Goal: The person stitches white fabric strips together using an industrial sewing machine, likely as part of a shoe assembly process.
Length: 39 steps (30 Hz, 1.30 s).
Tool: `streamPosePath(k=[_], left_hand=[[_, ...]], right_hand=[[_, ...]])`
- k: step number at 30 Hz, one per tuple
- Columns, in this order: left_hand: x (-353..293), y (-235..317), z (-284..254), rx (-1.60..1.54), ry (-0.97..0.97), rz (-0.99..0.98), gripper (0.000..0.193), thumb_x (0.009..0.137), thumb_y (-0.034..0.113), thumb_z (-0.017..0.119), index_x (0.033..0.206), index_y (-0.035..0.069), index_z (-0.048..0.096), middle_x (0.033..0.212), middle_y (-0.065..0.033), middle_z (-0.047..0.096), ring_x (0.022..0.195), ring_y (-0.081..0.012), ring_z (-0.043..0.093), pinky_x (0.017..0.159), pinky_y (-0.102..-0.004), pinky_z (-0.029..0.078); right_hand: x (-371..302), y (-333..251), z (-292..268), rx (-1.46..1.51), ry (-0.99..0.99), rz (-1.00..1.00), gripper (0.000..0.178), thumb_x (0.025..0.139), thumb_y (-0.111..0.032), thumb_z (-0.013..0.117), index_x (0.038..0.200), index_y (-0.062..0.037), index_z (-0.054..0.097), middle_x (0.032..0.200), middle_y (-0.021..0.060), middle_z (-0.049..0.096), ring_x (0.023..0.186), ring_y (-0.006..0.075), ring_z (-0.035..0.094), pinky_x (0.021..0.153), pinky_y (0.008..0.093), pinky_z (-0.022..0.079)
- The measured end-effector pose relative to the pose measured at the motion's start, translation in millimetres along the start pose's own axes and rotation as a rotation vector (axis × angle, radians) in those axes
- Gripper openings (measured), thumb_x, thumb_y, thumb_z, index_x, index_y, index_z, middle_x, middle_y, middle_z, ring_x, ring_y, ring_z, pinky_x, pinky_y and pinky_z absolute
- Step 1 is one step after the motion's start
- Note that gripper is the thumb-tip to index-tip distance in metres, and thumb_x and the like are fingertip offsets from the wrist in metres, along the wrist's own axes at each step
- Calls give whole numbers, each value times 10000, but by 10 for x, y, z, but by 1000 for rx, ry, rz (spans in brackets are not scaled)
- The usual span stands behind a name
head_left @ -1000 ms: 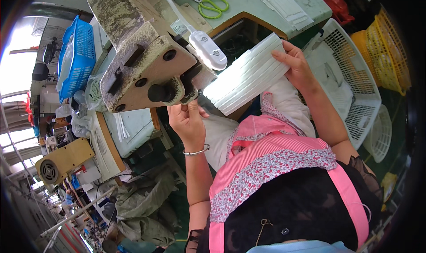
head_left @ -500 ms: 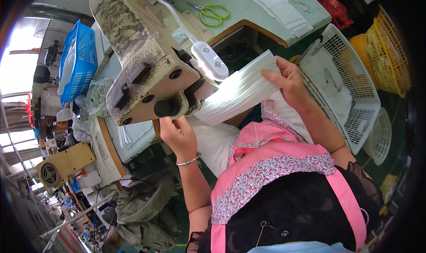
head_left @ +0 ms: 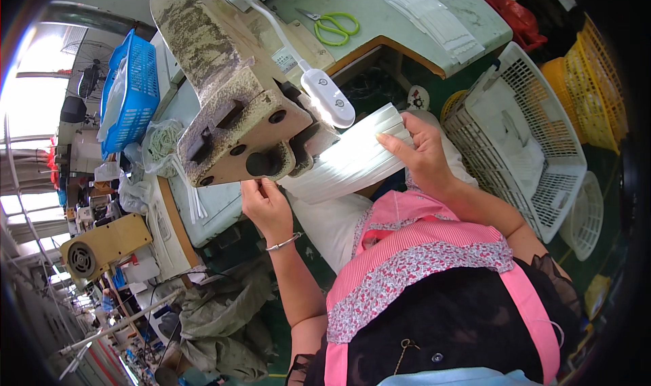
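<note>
My right hand (head_left: pixel 426 157) pinches the outer end of a white pleated strip (head_left: pixel 356 157), thumb on top and fingers underneath. The strip is brightly lit and slants down to the left, its inner end passing behind the head of a sewing machine (head_left: pixel 254 138). My left hand (head_left: pixel 269 213), with a bracelet at the wrist, is closed just below the machine head. Its fingertips are partly covered by the machine, so what they hold cannot be made out. A white lamp (head_left: pixel 327 98) on a bent neck shines beside the machine head, over the strip.
Green-handled scissors (head_left: pixel 337 29) and a stack of flat white strips (head_left: pixel 434 20) lie on the table (head_left: pixel 380 6). To the right stands a white basket (head_left: pixel 536 108) with white pieces inside, near yellow baskets (head_left: pixel 597 81). A blue basket (head_left: pixel 135 91) sits at left.
My right hand has come down and to the left, bringing the strip's outer end closer to the machine. My left hand stays closed by the machine head. The view has shifted slightly.
</note>
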<state>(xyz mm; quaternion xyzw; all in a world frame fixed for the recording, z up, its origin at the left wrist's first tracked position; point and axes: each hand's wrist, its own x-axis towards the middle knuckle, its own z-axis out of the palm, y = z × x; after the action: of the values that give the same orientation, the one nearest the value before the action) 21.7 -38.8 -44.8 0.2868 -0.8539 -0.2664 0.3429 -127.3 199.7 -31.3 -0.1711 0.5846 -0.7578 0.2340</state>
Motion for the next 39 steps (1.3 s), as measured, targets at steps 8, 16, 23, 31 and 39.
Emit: streamPosePath(k=[8, 16, 23, 31, 39], left_hand=[[49, -216, -124, 9, -56, -80, 84, 938, 29, 542, 949, -48, 573, 802, -121, 595, 715, -228, 585, 638, -334, 465], [-15, 87, -95, -200, -278, 41, 177, 927, 118, 664, 995, -45, 665, 878, -58, 621, 812, -121, 554, 696, -270, 439], [-40, 569, 81, -386, -276, -125, 234, 801, 160, 824, 916, -24, 735, 712, 41, 550, 675, -51, 470, 620, -212, 361], [-85, 452, -21, -432, -212, -155, 120, 815, 89, 783, 787, 5, 703, 719, 61, 520, 659, -37, 379, 613, -207, 289], [-169, 292, -223, -487, -199, -336, 154, 785, 39, 770, 717, -2, 639, 675, 25, 516, 720, -97, 399, 659, -253, 305]], right_hand=[[-71, 58, 184, -46, 6, -52, 136, 935, -90, 640, 1034, 2, 626, 932, 20, 663, 850, 58, 588, 751, 227, 482], [45, 61, 45, 41, -23, 4, 148, 918, -85, 656, 1040, -3, 641, 930, 24, 671, 854, 58, 592, 755, 229, 484], [144, -51, 28, -30, -110, 3, 193, 908, -93, 653, 1067, 16, 637, 949, 35, 682, 857, 62, 600, 756, 229, 486], [88, 23, 182, -41, -141, 18, 193, 899, -109, 666, 1026, 34, 635, 923, 39, 677, 845, 57, 587, 734, 232, 486], [40, 201, 357, -63, -247, 96, 159, 957, -94, 628, 1048, 35, 638, 935, 3, 653, 858, 29, 551, 720, 220, 473]])
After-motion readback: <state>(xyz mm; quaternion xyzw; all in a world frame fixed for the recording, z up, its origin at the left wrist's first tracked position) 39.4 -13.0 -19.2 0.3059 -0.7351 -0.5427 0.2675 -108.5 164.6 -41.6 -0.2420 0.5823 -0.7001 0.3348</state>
